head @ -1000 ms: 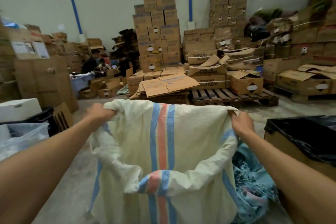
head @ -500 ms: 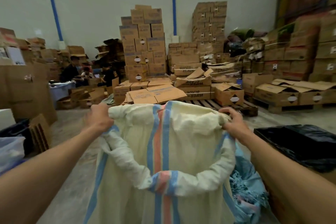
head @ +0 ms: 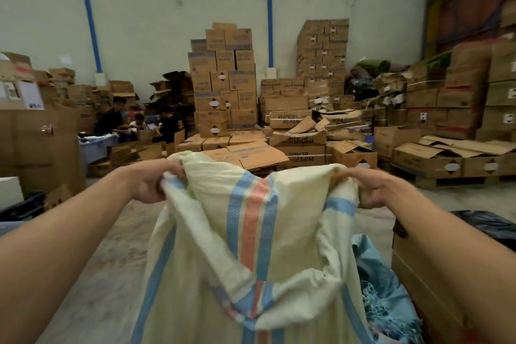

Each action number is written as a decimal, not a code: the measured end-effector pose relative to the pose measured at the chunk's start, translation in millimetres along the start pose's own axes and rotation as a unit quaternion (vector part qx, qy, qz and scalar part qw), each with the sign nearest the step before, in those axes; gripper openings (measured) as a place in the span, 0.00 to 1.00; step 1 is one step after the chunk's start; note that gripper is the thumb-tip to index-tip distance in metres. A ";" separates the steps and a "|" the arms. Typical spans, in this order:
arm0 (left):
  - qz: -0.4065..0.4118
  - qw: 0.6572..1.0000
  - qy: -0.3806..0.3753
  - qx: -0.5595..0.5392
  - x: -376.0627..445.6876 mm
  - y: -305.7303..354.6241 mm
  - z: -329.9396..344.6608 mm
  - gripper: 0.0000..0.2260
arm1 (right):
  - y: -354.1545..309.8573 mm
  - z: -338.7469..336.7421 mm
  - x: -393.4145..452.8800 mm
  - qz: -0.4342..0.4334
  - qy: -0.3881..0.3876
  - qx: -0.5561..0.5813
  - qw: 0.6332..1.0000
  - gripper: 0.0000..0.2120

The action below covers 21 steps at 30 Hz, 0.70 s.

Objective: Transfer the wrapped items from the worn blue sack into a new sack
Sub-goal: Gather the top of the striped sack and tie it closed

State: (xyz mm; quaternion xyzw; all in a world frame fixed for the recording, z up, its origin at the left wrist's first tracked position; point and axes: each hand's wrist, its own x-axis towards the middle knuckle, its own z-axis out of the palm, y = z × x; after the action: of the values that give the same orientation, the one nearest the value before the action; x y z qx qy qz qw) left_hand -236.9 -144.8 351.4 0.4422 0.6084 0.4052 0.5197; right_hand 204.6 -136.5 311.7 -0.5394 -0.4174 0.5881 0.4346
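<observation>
A cream woven sack with blue and red stripes hangs in front of me, its mouth held wide. My left hand grips the left side of its rim and my right hand grips the right side, both with fingers curled into the fabric. The worn blue sack, frayed and crumpled, lies on the floor just right of the cream one, partly hidden behind it. I cannot see any wrapped items; the inside of either sack is out of sight.
A cardboard box lined with black plastic stands close on my right. Stacks of cartons and pallets fill the back. People sit among boxes at the far left. Bare concrete floor lies to the left of the sack.
Both hands have lifted the cream sack's rim higher and drawn it closer together, bunching the fabric. The view has tilted up, showing more of the wall.
</observation>
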 end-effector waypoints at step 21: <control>0.067 0.994 0.031 0.081 -10.0 26.7 -3.6 0.20 | -4.4 -5.7 11.6 -0.012 0.131 0.032 0.991 0.12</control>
State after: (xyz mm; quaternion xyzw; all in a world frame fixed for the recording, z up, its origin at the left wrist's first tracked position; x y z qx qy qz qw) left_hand -236.7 -147.0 380.0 0.5098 0.6245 0.4017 0.4345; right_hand 210.1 -124.0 312.4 -0.5922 -0.3442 0.5206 0.5097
